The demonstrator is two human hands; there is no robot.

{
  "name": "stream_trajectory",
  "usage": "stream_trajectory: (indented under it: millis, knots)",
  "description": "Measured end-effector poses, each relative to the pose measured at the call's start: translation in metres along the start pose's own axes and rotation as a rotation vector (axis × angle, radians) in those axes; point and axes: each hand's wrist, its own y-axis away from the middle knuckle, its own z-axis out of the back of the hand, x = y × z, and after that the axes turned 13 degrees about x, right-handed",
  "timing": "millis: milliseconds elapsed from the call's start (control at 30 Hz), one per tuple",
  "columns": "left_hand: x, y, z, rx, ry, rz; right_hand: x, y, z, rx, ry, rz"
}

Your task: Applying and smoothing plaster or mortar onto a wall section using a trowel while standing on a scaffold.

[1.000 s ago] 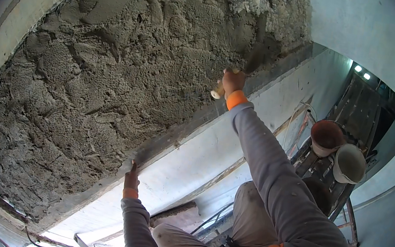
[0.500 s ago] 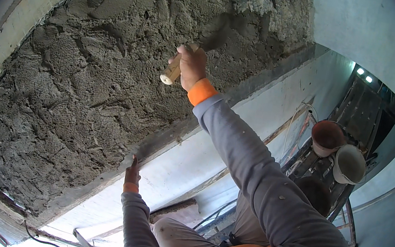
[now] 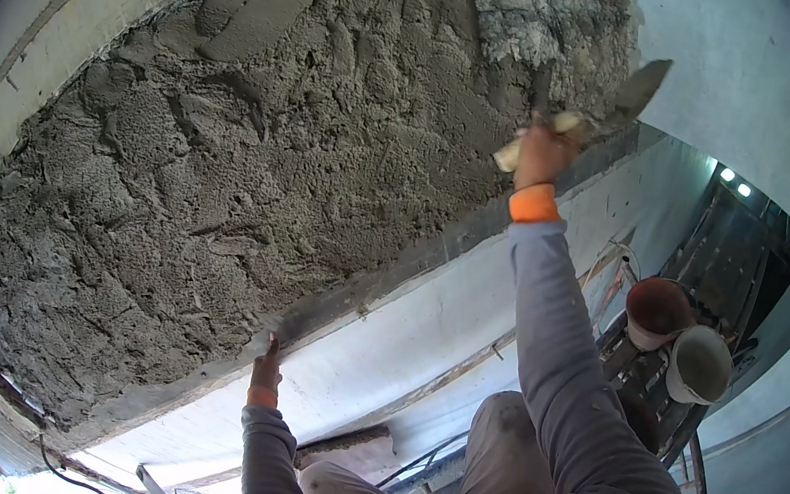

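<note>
My right hand (image 3: 544,155) is closed around the light wooden handle of a trowel (image 3: 646,86). Its pointed metal blade tilts up to the right, in front of the rough patch (image 3: 557,27) at the wall's upper right; whether it touches is unclear. Wet grey mortar (image 3: 255,167), uneven and ridged, covers most of the wall panel. Lower down, my left hand (image 3: 265,372) rests against the grey ledge (image 3: 348,296) below the mortar. One digit stretches upward, the others are partly hidden, and I see nothing held there.
Two buckets, one reddish (image 3: 658,312) and one pale (image 3: 700,366), stand on dark planks (image 3: 734,244) at the right. A pale raised border (image 3: 75,10) curves along the panel's left side. A smooth light wall (image 3: 741,83) adjoins the rough patch.
My right hand has swept to the right across the mortar with the trowel, whose blade now shows clearly. My left hand stays at the ledge. The view has shifted slightly.
</note>
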Motion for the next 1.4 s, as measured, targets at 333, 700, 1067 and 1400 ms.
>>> stream_trajectory:
  millis: [333, 700, 1067, 1400]
  knots:
    - [0.009, -0.018, 0.011, 0.051, -0.057, 0.092, -0.102, 0.055, 0.053, 0.472, 0.689, -0.153]
    - [0.004, -0.009, -0.006, -0.082, 0.036, 0.015, -0.081, 0.033, -0.013, 0.268, -0.056, -0.683]
    - [0.002, -0.010, 0.004, 0.077, 0.026, 0.112, -0.005, 0.062, -0.012, 0.515, -0.800, -0.750]
    - [0.001, -0.007, -0.002, -0.055, -0.026, 0.059, 0.040, 0.064, 0.047, 0.483, -0.457, -0.431]
